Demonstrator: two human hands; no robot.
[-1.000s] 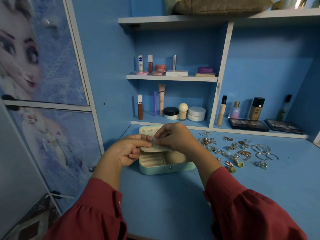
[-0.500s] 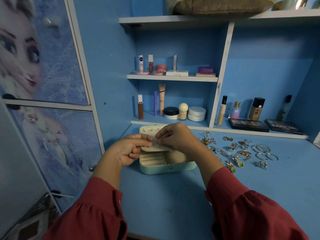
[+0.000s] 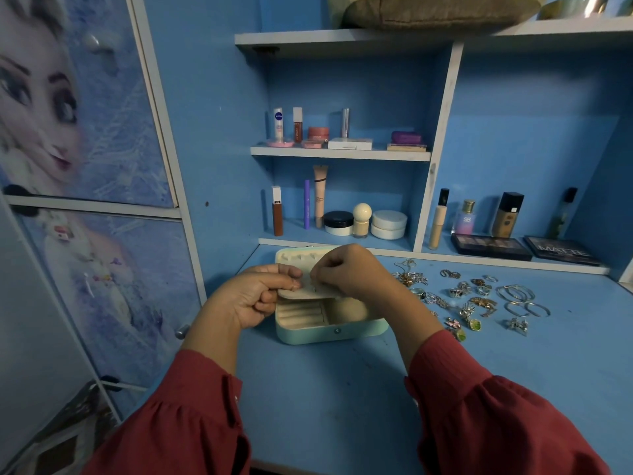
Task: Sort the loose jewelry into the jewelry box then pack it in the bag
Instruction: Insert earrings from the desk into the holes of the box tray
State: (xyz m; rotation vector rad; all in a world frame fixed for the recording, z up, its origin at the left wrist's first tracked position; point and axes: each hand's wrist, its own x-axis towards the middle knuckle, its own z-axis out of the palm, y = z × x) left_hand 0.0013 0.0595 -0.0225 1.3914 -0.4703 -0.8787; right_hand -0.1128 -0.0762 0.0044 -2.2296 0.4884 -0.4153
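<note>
A small mint-green jewelry box (image 3: 329, 332) stands open on the blue desk, its cream lid (image 3: 291, 257) tilted back. Over the box my left hand (image 3: 251, 296) pinches the left end of a cream earring panel (image 3: 310, 293) that carries a small stud. My right hand (image 3: 346, 270) pinches at the panel's top edge; what its fingertips hold is too small to tell. Loose jewelry (image 3: 469, 299), rings, hoops and chains, lies scattered on the desk to the right of the box. No bag is in view.
Shelves behind the desk hold cosmetics (image 3: 346, 217) and two dark eyeshadow palettes (image 3: 489, 246). A printed wardrobe door (image 3: 85, 166) stands close on the left. A brown cushion (image 3: 435, 10) lies on the top shelf.
</note>
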